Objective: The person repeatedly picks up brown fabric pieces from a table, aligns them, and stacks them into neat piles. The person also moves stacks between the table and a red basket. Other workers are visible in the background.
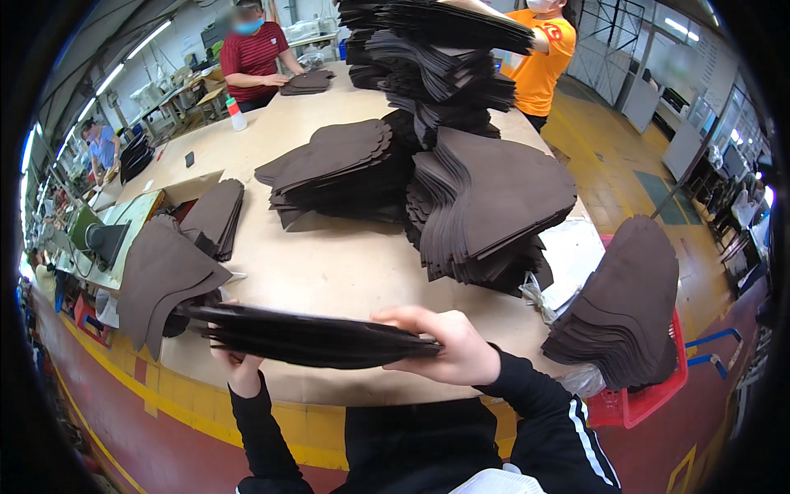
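Note:
Between my two hands, just above the near edge of the table, is a stack of dark brown cut pieces (317,337), seen edge-on and slightly blurred. My right hand (448,346) is closed around its right end, thumb and fingers on opposite faces. At the left end, my left hand (240,370) grips from below, its fingers partly hidden by the stack. Past its left end, more brown pieces (164,272) hang over the table's left edge, beside a smaller pile (216,216). Two larger fanned piles, a left one (329,169) and a right one (502,189), lie farther back.
Tall dark stacks (436,66) rise at the table's (329,272) far end. A red crate (629,403) bearing brown pieces (621,305) stands at the right. Two people work across the table, one in a red striped shirt (255,53), one in orange (535,78). A bottle (236,115) stands far left.

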`<state>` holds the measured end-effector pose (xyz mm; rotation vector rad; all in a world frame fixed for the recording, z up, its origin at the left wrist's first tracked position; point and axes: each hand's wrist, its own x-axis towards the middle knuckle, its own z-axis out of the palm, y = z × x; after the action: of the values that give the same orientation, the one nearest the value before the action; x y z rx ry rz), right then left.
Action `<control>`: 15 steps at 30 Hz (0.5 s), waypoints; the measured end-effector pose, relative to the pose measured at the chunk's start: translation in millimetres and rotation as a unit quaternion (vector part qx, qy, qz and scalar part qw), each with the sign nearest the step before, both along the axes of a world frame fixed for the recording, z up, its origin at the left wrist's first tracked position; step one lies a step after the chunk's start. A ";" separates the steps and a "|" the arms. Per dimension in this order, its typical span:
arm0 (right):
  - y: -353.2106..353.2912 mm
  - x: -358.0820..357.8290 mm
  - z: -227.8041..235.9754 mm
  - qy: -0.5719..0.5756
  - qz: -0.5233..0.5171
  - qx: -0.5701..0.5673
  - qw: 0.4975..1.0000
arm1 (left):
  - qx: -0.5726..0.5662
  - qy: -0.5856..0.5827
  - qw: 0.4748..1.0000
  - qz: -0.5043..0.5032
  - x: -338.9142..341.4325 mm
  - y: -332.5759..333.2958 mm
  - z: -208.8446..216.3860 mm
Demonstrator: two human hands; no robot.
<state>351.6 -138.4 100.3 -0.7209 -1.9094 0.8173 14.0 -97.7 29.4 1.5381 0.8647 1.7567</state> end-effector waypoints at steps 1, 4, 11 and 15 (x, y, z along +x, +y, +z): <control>0.0 5.2 1.6 -0.009 -0.012 -0.010 1.000 | 0.001 0.050 0.999 -0.001 14.3 -0.1 17.1; 6.6 15.7 -23.1 -0.147 -0.160 -0.030 0.976 | -0.066 0.096 0.992 -0.053 21.5 11.1 -20.4; 7.0 -0.4 -117.8 0.111 -0.184 -0.183 0.959 | -0.092 0.082 0.986 -0.110 45.0 23.4 -46.7; 3.5 -22.0 -117.8 0.130 -0.278 -0.101 0.947 | -0.078 0.044 0.996 -0.007 46.0 4.8 -50.3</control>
<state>329.7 -134.9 -17.5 -1.1486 -1.2998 0.7045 60.0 -92.9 -20.9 1.5231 1.0077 1.5831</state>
